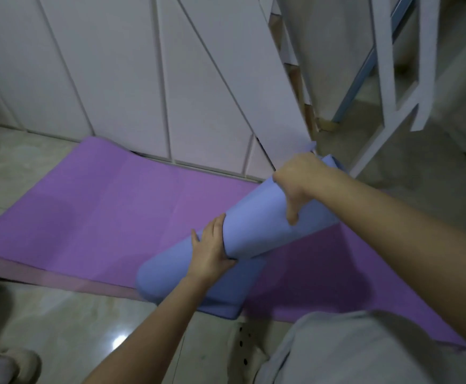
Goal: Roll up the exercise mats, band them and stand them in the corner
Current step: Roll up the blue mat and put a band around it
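Note:
A blue exercise mat (256,225), rolled into a thick tube, lies slanted from lower left to upper right, with a loose end (220,303) folded beneath it. My left hand (212,248) grips the roll near its middle, fingers curled over the top. My right hand (295,181) holds the roll's far upper part from above, thumb down its near side. Under the roll a purple mat (110,206) lies flat and unrolled on the floor. No band is in view.
White cabinet panels (132,79) run along the back, close to the purple mat's far edge. A white frame with blue bars (386,65) stands at the upper right. Glossy tiled floor (60,322) lies in front. A shoe (7,361) shows at the lower left.

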A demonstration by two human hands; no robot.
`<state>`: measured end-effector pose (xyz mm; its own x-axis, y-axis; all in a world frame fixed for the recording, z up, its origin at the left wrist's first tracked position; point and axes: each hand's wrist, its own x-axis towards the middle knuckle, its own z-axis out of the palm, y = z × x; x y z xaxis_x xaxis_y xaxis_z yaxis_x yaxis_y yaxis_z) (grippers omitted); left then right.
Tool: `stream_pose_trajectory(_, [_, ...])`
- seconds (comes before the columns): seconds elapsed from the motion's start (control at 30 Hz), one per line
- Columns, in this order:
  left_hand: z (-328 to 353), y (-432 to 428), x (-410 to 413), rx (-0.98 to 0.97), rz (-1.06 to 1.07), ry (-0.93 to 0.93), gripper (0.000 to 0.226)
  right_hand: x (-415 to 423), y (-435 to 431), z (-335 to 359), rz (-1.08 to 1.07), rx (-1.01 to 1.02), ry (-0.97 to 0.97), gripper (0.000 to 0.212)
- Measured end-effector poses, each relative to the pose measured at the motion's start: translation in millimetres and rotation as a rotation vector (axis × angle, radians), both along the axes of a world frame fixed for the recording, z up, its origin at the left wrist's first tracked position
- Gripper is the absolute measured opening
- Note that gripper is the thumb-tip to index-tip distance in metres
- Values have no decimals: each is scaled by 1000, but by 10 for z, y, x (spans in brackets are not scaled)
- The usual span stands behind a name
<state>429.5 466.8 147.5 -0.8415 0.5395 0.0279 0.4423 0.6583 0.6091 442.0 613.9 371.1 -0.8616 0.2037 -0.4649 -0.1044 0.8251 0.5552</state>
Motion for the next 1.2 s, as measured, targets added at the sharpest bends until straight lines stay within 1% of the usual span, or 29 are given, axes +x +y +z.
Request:
stream_pose_trajectory(0.07, [78,23,-109,56,-17,30,82,29,66,-2,-65,-30,-4,65])
stream_pose_trajectory(0.1, [111,29,-163,61,-15,60,74,45,84,-16,-60,-31,20,68])
stream_pose_trajectory(0.17, [190,47,-267,14,10,109,63,89,78,-104,31,4,121,71])
stream_pose_trajectory(0.23, [309,82,-365,-44,42,143,61,150,28,-266,151,102,215,80])
stream_pose_trajectory(0.3, [463,135,-442,-99,25,157,62,215,-9,-435,198,201,255,87])
stream_pose_trajectory(0.37, [587,196,-472,-158,-64,159,65,258,46,-562,173,205,310,83])
stream_pose_trajectory(0.47, [644,258,-480,-267,-208,103,68,313,197,-679,108,103,316,86])
stream_pose_trajectory(0.5, [632,272,-483,-299,-256,70,72,336,240,-711,84,57,302,83])
stream_pose_trajectory(0.57, [601,276,-476,-343,-329,-11,83,376,295,-761,50,-16,270,74])
stream_pose_trajectory(0.63, [560,248,-414,-330,-365,-96,97,401,315,-780,29,-66,239,70])
stream_pose_trajectory(0.67, [520,221,-352,-317,-368,-110,101,412,322,-791,4,-92,222,69])
stream_pose_trajectory(0.73, [400,158,-180,-300,-339,-43,100,427,346,-813,-46,-122,203,66])
stream_pose_trajectory(0.8, [248,97,27,-328,-283,89,102,430,371,-832,-73,-125,217,63])
stream_pose_trajectory(0.87, [102,76,215,-362,-215,223,118,411,382,-824,-72,-126,235,60])
stream_pose_trajectory(0.9, [41,93,270,-358,-181,250,126,397,379,-813,-59,-127,241,58])
stream_pose_trajectory(0.97, [-12,129,314,-366,-126,283,130,374,371,-788,-33,-131,258,57])
stream_pose_trajectory(1.0, [-7,148,300,-363,-116,282,130,371,371,-774,-34,-140,268,56])
stream_pose_trajectory(1.07, [46,179,205,-330,-117,362,127,375,389,-768,-71,-189,282,57])
stream_pose_trajectory(1.2, [175,175,-141,-251,-157,495,109,417,469,-811,-240,-371,290,67])
